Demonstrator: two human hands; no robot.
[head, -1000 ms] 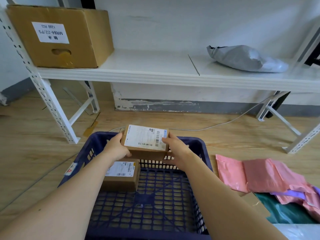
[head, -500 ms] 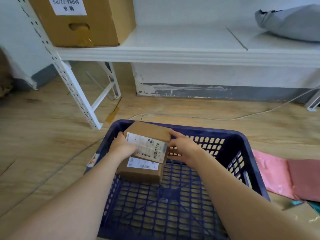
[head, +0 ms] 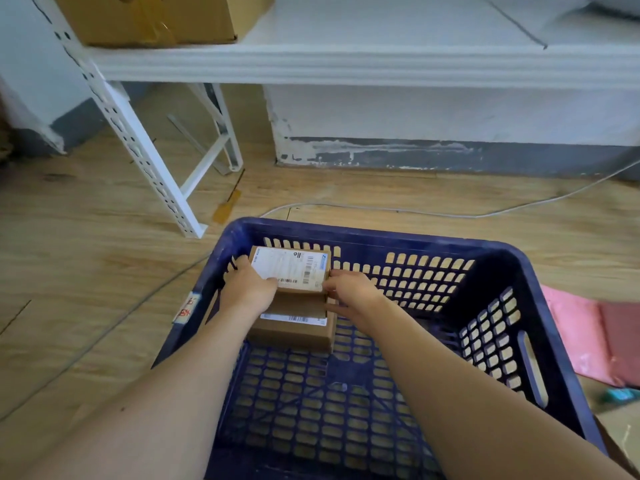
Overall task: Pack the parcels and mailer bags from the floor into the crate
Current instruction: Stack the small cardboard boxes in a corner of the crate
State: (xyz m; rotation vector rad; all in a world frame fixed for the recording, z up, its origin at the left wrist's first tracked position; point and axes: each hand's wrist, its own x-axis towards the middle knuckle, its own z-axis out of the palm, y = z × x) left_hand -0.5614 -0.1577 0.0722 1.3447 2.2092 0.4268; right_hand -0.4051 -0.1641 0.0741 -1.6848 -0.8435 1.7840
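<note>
Crate (head: 381,234) holds two parcels in its far left corner; pink mailers (head: 588,341) lie unpacked on the floor (head: 86,271) to its right. Upper parcel (head: 291,268), held above the rim a second ago, now sits stacked on lower parcel (head: 294,336). Left hand (head: 249,292) and right hand (head: 349,292) grip its side edges, fingers curled.

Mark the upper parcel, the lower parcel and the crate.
upper parcel (head: 289,268): head view, on its white shipping label.
lower parcel (head: 292,337): head view, on its brown near side, below the label.
crate (head: 381,234): head view, on the far rim.
</note>
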